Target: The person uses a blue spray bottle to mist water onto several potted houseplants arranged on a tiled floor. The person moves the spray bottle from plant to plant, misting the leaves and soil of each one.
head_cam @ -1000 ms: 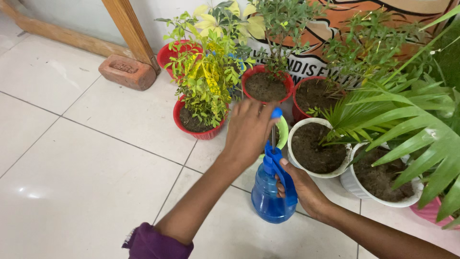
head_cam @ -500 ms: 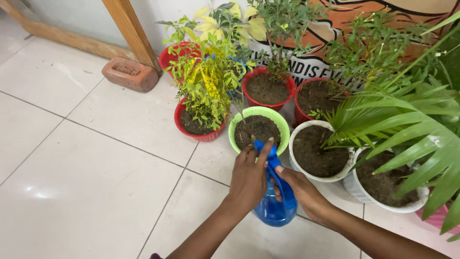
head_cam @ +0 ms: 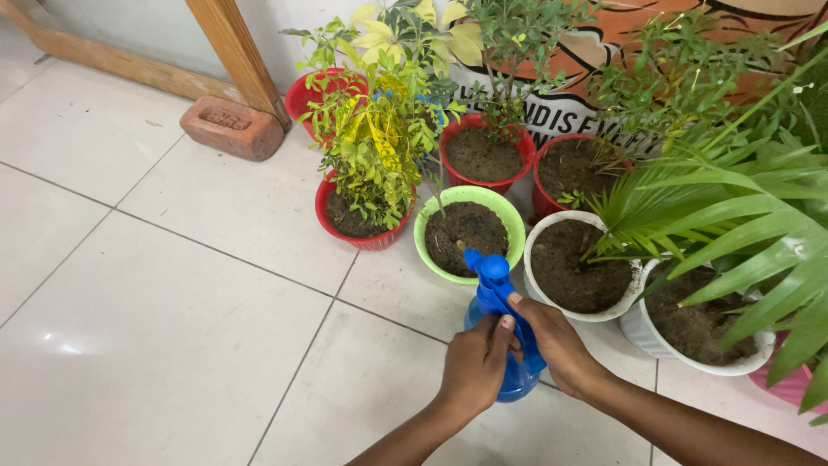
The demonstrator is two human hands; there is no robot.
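A blue pump spray bottle (head_cam: pixel 494 292) stands on the white tiled floor, its pump knob pushed down. My right hand (head_cam: pixel 556 345) grips its handle from the right side. My left hand (head_cam: pixel 476 367) wraps around the bottle's neck and body from the left. Just beyond the bottle sits a green pot (head_cam: pixel 469 231) of dark soil with a thin stem. A white pot (head_cam: pixel 575 266) of soil stands to its right.
Several red pots with leafy plants (head_cam: pixel 366 185) cluster at the back against a painted wall. A palm-like plant (head_cam: pixel 742 233) in a white pot spreads at the right. A brick (head_cam: pixel 230 128) and a wooden post (head_cam: pixel 231 53) lie at the back left.
My left hand pushed the raised pump knob down, then slid off it and down onto the bottle's body. The right hand kept its grip on the handle.
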